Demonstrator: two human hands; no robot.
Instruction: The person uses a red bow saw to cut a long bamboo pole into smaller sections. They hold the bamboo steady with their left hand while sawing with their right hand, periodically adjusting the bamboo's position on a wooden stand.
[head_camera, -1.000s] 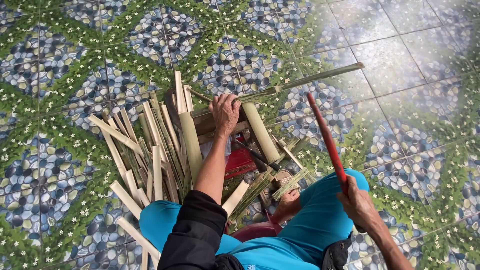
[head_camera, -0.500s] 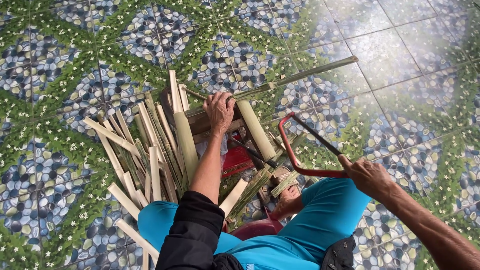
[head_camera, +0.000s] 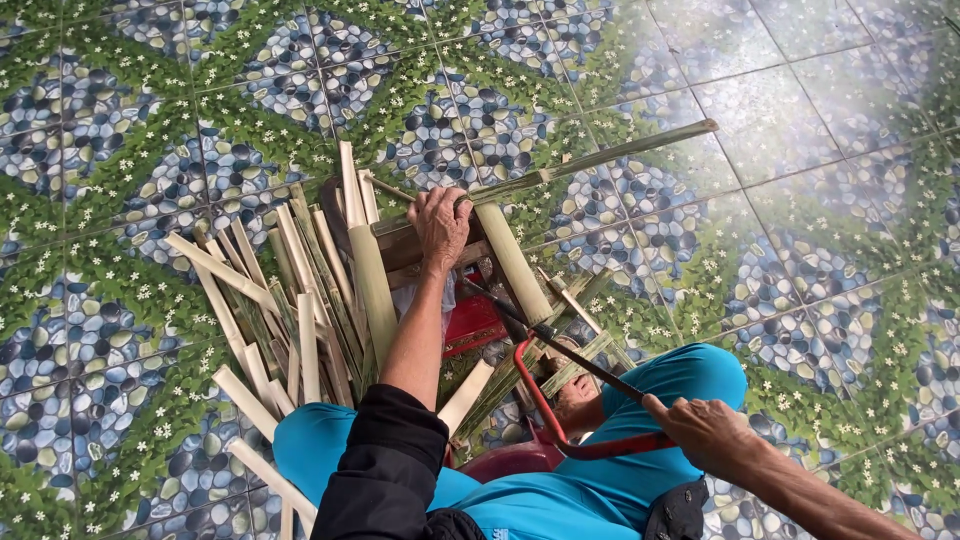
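Note:
My left hand (head_camera: 440, 222) presses down on a long thin bamboo pole (head_camera: 600, 157) that lies across a low wooden stand (head_camera: 400, 245). My right hand (head_camera: 705, 432) grips the handle of a red-framed hacksaw (head_camera: 560, 395), whose dark blade points up and left toward the stand. Two thick bamboo sections (head_camera: 512, 262) rest against the stand, one on each side of my left arm. My knees in bright blue trousers (head_camera: 690, 385) frame the lower part of the view.
A heap of split bamboo strips (head_camera: 285, 300) lies fanned out on the patterned tile floor (head_camera: 150, 120) to the left. A red object (head_camera: 475, 325) sits under the stand. A bare foot (head_camera: 575, 395) shows near the saw frame.
My right hand has brought the hacksaw down from a raised, upright position to low beside my right knee, blade angled toward the stand. My left hand has stayed on the pole.

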